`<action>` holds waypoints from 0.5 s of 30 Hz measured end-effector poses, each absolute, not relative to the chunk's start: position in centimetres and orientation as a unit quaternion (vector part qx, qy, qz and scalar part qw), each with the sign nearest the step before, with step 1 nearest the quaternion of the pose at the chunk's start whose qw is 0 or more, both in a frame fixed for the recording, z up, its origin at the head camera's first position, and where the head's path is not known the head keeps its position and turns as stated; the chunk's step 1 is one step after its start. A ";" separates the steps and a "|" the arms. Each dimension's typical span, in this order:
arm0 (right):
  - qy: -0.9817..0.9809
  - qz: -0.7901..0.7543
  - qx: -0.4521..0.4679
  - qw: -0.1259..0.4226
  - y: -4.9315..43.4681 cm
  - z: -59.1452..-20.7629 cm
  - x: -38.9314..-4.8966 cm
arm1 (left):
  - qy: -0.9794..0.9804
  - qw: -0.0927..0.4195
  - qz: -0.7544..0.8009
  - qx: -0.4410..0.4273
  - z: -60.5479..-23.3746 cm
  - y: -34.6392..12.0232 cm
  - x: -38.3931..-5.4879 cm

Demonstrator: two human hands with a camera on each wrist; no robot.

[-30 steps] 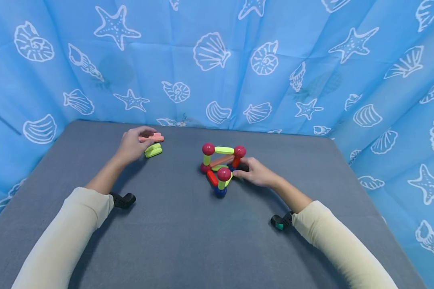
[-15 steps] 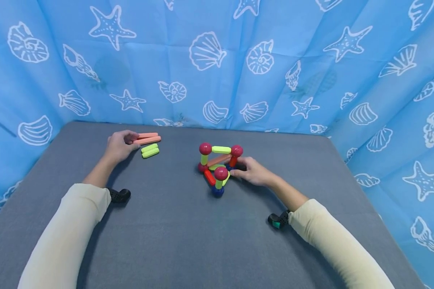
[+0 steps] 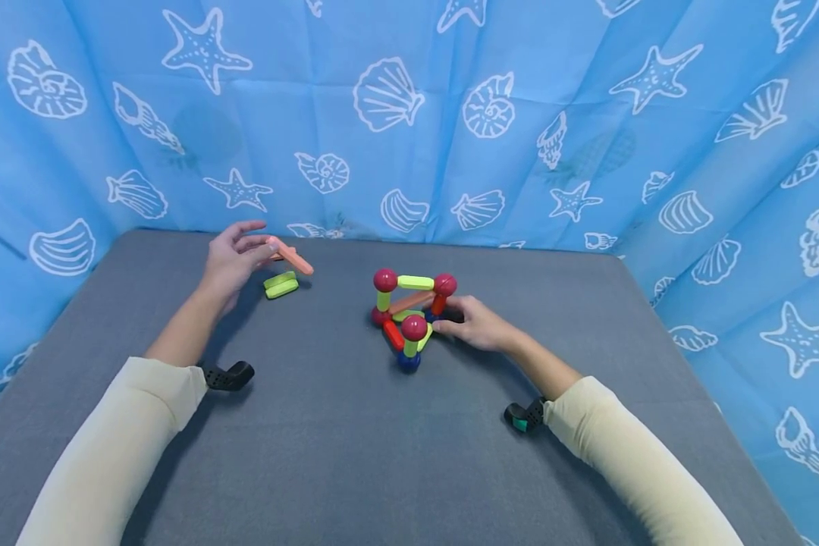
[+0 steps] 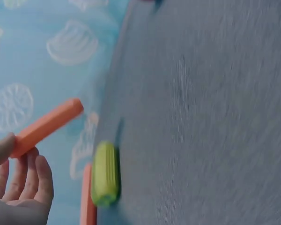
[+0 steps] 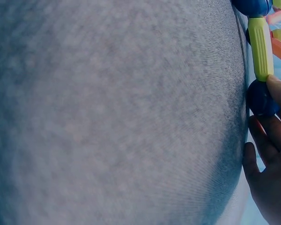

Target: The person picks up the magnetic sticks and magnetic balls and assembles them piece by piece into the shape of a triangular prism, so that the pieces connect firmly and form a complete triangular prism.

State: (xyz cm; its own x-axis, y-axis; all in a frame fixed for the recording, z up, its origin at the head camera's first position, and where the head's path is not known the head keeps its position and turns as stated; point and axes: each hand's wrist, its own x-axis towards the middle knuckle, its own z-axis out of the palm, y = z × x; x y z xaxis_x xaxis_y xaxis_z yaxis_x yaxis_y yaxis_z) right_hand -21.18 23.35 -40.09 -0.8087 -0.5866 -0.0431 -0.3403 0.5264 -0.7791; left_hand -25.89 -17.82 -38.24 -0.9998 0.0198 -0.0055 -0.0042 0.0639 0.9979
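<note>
My left hand (image 3: 228,262) pinches one end of an orange magnetic rod (image 3: 292,257) between thumb and fingertips, lifted above the table; in the left wrist view the rod (image 4: 49,126) points away from the hand. Beneath it lie two short lime rods (image 3: 281,290) and another orange rod (image 4: 87,199), partly hidden. At mid-table stands a frame of balls and rods: crimson balls (image 3: 385,280) on upright rods, a lime rod (image 3: 415,283) across the top. My right hand (image 3: 481,324) grips a blue ball (image 5: 260,99) at the frame's right base corner.
A grey table (image 3: 355,455) carries everything. Behind it and along the sides hangs a blue curtain (image 3: 300,114) with white shell prints. Black wrist devices (image 3: 228,376) sit below both hands.
The left hand has picked up an orange rod from beside the lime rods and raised it, turning it. The right hand keeps its hold on the frame, which has not moved.
</note>
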 end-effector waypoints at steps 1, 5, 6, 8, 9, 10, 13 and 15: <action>0.860 -0.406 -0.270 0.153 23.3 -40.1 -21.2 | 0.715 0.017 0.699 0.008 -38.0 -17.6 -25.6; 0.858 -0.410 -0.265 0.159 23.2 -39.9 -21.2 | 0.664 0.060 0.744 0.037 -37.8 -16.3 -24.5; 0.858 -0.411 -0.263 0.160 23.2 -39.9 -21.2 | 0.657 0.072 0.749 0.047 -37.8 -15.8 -24.2; 0.858 -0.411 -0.264 0.159 23.2 -39.9 -21.1 | 0.649 0.098 0.752 0.065 -38.1 -14.9 -23.5; 0.858 -0.411 -0.263 0.159 23.3 -39.9 -21.1 | 0.650 0.109 0.749 0.073 -38.3 -14.3 -23.1; 0.858 -0.411 -0.263 0.159 23.3 -39.9 -21.1 | 0.654 0.118 0.743 0.082 -38.5 -13.7 -22.7; 0.859 -0.411 -0.263 0.158 23.3 -39.9 -21.2 | 0.676 0.141 0.717 0.095 -39.0 -11.9 -21.4; 0.858 -0.411 -0.263 0.158 23.3 -40.0 -21.3 | 0.687 0.149 0.704 0.103 -39.2 -10.8 -20.7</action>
